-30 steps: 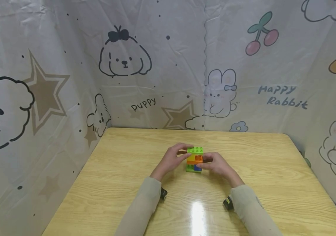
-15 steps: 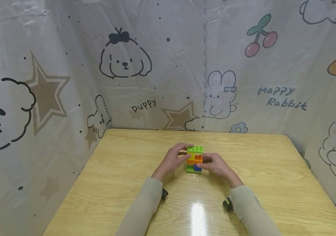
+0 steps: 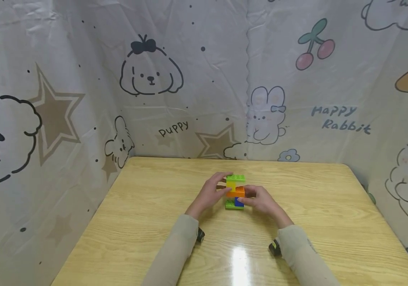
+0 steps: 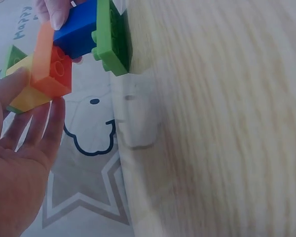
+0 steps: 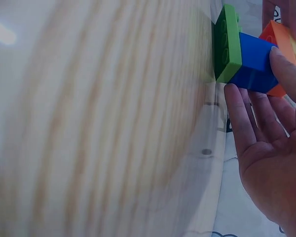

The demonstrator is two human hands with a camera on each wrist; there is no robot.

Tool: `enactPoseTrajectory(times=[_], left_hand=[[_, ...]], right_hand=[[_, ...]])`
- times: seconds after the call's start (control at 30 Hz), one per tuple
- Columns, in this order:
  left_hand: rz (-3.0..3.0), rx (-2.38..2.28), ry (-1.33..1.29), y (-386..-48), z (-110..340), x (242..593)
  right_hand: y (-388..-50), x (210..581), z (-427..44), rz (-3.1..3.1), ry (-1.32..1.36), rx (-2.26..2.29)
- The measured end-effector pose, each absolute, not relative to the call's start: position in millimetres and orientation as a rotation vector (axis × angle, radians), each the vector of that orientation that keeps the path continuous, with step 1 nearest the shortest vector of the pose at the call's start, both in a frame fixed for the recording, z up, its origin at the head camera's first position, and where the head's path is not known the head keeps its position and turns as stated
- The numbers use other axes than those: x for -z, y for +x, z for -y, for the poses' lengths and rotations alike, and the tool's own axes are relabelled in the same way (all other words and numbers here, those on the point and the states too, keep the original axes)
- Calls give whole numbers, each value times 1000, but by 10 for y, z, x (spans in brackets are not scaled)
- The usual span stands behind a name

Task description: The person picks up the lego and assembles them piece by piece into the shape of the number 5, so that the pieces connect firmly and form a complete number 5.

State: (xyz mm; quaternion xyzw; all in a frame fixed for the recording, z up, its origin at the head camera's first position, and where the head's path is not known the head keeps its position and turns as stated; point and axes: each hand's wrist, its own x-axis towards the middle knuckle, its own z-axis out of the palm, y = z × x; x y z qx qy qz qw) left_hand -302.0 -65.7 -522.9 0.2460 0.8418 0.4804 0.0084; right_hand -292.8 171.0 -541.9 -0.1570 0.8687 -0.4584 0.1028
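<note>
A short stack of toy building bricks stands between the hands in the head view: a light green brick (image 3: 235,178) on top, then yellow (image 3: 230,185), orange (image 3: 235,192) and blue bricks (image 3: 239,201), with a green brick (image 3: 230,205) lowest. My left hand (image 3: 209,192) pinches the yellow brick, its thumb on one side and fingers opposite, as the left wrist view shows. With the thumb (image 5: 287,69) on one face and fingers on the other, my right hand (image 3: 263,200) holds the blue brick. Whether the lowest brick touches the table cannot be told.
The wooden table (image 3: 136,238) extends around the bricks. A patterned cloth (image 3: 204,79) hangs behind it and along both sides. Small black devices sit at the left wrist (image 3: 200,235) and the right wrist (image 3: 274,248).
My left thumb has slid down from the top green brick to the yellow one. The upper bricks look slightly raised or tilted, with fewer studs showing. My right hand keeps its hold.
</note>
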Motion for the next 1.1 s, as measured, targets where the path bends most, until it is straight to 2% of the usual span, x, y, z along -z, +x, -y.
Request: enactPoseTrajectory(times=[0.8,1.1], left_hand=[[-2499,-1591,679,-3141,677,5387],[-2475,-1565,667,-3138,696,5389]], right_hand=[[-2915,5408,-1619,-2510,-303,1454],[-2900,5414,-1629,-2494,-383,1482]])
